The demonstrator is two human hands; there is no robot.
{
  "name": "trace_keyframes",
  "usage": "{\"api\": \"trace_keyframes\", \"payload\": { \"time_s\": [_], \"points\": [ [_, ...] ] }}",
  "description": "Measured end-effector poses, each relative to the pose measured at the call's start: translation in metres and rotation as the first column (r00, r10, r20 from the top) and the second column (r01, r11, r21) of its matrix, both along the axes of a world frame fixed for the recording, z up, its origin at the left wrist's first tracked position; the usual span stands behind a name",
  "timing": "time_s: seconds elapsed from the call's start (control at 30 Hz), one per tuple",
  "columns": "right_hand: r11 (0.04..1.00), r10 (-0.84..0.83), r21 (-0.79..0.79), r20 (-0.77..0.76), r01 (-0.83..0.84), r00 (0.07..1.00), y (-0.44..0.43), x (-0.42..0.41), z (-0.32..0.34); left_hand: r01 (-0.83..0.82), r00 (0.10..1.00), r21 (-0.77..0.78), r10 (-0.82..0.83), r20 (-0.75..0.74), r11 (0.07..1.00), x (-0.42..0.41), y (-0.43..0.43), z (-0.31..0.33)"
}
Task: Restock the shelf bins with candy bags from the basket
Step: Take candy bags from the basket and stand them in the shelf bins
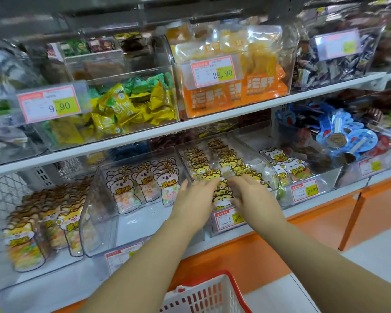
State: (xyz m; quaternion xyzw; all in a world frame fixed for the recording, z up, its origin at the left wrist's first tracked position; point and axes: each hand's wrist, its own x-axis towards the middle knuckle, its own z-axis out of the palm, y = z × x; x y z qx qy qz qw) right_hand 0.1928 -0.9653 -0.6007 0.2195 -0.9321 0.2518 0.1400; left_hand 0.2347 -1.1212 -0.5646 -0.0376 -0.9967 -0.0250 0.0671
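Both my hands reach into a clear shelf bin [273, 177] on the lower shelf that is packed with yellow cat-shaped candy bags [215, 159]. My left hand [193, 201] and my right hand [252, 195] lie on either side of the front row of these bags, fingers extended and touching them. The bags between the palms [222, 196] stand upright. The red-rimmed white basket [203, 297] sits below at the bottom edge of the view; its contents are hidden.
Left of this bin stands a bin of koala candy bags [145, 186], then orange fox bags [45, 222]. To the right are white bunny bags [287, 166] and blue lollipops [339, 132]. The upper shelf [212, 118] holds more bins overhead. An orange base runs below.
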Motion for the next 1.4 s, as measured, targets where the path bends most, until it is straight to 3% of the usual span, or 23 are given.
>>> {"api": "trace_keyframes", "payload": {
  "time_s": [0.13, 0.23, 0.4, 0.57, 0.7, 0.73, 0.83, 0.9, 1.0, 1.07, 1.13, 1.17, 1.2, 1.3, 1.4],
  "points": [
    [0.995, -0.025, -0.102, -0.168, 0.008, 0.985, 0.005, 0.022, 0.001, 0.063, 0.965, 0.172, -0.016, -0.263, 0.983, 0.041, -0.011, -0.013],
    [0.993, 0.065, -0.088, -0.167, -0.081, 0.984, -0.004, 0.051, -0.002, 0.035, 0.956, 0.25, 0.041, -0.292, 0.968, 0.08, -0.025, -0.033],
    [0.975, 0.22, -0.045, 0.031, -0.219, 0.975, -0.043, 0.113, -0.043, -0.134, 0.975, 0.489, 0.202, -0.088, 0.862, 0.165, -0.056, -0.104],
    [0.927, 0.264, 0.163, 0.353, -0.337, 0.897, -0.065, 0.146, -0.122, -0.408, 0.912, 0.499, 0.362, 0.191, 0.765, 0.239, -0.082, -0.189],
    [0.845, 0.248, 0.243, 0.611, -0.477, 0.752, -0.059, 0.167, -0.178, -0.554, 0.816, 0.428, 0.365, 0.448, 0.714, 0.283, -0.116, -0.264],
    [0.793, 0.216, 0.291, 0.687, -0.535, 0.694, -0.053, 0.17, -0.191, -0.592, 0.771, 0.4, 0.347, 0.534, 0.699, 0.291, -0.127, -0.283],
    [0.463, 0.015, 0.502, 0.82, -0.73, 0.573, -0.033, 0.173, -0.233, -0.626, 0.637, 0.319, 0.231, 0.735, 0.712, 0.312, -0.151, -0.337],
    [0.222, -0.106, 0.594, 0.803, -0.773, 0.586, -0.019, 0.173, -0.25, -0.576, 0.59, 0.241, 0.193, 0.784, 0.781, 0.32, -0.146, -0.336],
    [0.034, -0.11, 0.649, 0.759, -0.76, 0.642, 0.0, 0.175, -0.265, -0.56, 0.588, 0.221, 0.196, 0.784, 0.799, 0.32, -0.135, -0.339],
    [-0.054, -0.009, 0.678, 0.734, -0.733, 0.679, 0.006, 0.181, -0.273, -0.557, 0.578, 0.201, 0.202, 0.791, 0.806, 0.318, -0.129, -0.344],
    [-0.024, 0.037, 0.678, 0.735, -0.734, 0.678, 0.008, 0.185, -0.277, -0.573, 0.569, 0.199, 0.211, 0.795, 0.795, 0.316, -0.126, -0.349],
    [0.05, 0.024, 0.667, 0.743, -0.743, 0.669, 0.009, 0.184, -0.279, -0.586, 0.57, 0.203, 0.221, 0.791, 0.784, 0.316, -0.126, -0.351],
    [0.139, 0.004, 0.642, 0.761, -0.754, 0.649, 0.008, 0.181, -0.279, -0.59, 0.573, 0.196, 0.234, 0.786, 0.783, 0.316, -0.126, -0.352],
    [0.542, 0.015, 0.445, 0.843, -0.713, 0.537, 0.002, 0.156, -0.265, -0.621, 0.558, 0.209, 0.239, 0.795, 0.755, 0.311, -0.131, -0.352],
    [0.795, 0.057, 0.213, 0.906, -0.568, 0.42, -0.011, 0.136, -0.228, -0.685, 0.512, 0.23, 0.232, 0.827, 0.691, 0.303, -0.137, -0.344]
  ]
}}
